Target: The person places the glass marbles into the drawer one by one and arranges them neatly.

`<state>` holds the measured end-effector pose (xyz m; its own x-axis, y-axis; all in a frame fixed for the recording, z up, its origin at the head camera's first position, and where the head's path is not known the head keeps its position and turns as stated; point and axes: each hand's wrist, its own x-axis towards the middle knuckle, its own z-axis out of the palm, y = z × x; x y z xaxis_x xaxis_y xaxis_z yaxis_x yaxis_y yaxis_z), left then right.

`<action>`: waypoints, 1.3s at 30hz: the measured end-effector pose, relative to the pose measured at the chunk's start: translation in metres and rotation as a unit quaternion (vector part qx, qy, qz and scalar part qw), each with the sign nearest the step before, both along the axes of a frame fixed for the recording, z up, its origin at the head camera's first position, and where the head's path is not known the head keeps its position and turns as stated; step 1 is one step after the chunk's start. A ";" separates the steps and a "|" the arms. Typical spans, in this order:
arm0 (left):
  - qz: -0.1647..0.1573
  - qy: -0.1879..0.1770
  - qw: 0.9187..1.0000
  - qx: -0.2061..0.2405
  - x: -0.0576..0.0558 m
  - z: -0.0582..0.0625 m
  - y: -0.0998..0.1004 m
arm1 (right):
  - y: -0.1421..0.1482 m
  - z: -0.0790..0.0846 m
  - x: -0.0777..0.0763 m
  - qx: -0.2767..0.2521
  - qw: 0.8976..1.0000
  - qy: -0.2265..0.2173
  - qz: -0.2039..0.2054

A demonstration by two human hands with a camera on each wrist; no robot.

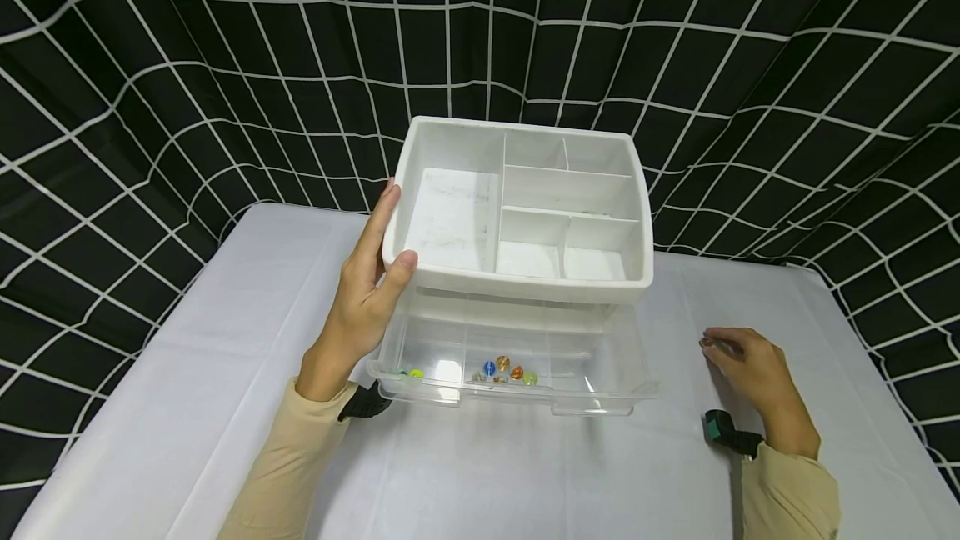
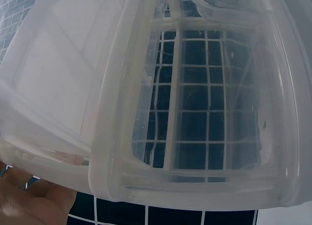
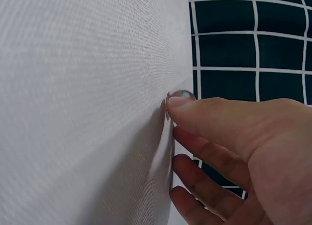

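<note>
A white organizer [image 1: 517, 283] with compartments on top stands in front of me, its clear drawer [image 1: 517, 332] pulled out at the front. Several coloured glass marbles [image 1: 503, 363] lie along the drawer's front wall. My left hand [image 1: 362, 298] grips the organizer's left side, thumb on the front corner of the rim and fingers along the side wall. To the right of the drawer, my right hand [image 1: 753, 369] pinches a small clear marble [image 3: 185, 94] low at the white tablecloth. The thumb covers part of this marble in the right wrist view; the other fingers are bent beneath.
A white cloth [image 1: 195, 407] covers the table. Black fabric with a white grid [image 1: 300, 48] stands behind and at both sides. The top compartments [image 1: 450, 215] hold no objects. A black wrist strap with a small device [image 1: 723, 427] sits on my right wrist.
</note>
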<state>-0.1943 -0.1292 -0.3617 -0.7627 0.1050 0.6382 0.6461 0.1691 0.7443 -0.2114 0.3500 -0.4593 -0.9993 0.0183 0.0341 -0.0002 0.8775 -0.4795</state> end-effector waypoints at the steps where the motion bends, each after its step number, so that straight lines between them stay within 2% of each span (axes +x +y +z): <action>1: -0.001 0.000 1.000 0.001 0.000 0.000 0.000 | 0.000 0.000 0.000 0.000 1.000 0.003 0.002; 7: -0.002 -0.003 1.000 0.002 0.000 0.000 0.000 | -0.001 0.000 0.001 -0.002 1.000 0.018 0.015; 26: -0.001 0.003 1.000 0.002 0.000 0.000 0.000 | -0.004 0.003 0.002 0.004 0.999 0.032 0.012; 34: 0.001 0.000 1.000 -0.001 -0.001 -0.001 0.000 | -0.007 0.014 0.002 0.002 0.999 0.037 0.022; 39: 0.001 0.000 1.000 -0.002 -0.001 0.000 0.000 | -0.010 0.023 0.002 0.001 0.997 0.069 0.041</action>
<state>-0.1949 -0.1293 -0.3616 -0.7636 0.1059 0.6370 0.6449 0.1743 0.7441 -0.2097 0.3404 -0.4365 -0.9831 -0.0638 0.1713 -0.1384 0.8723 -0.4689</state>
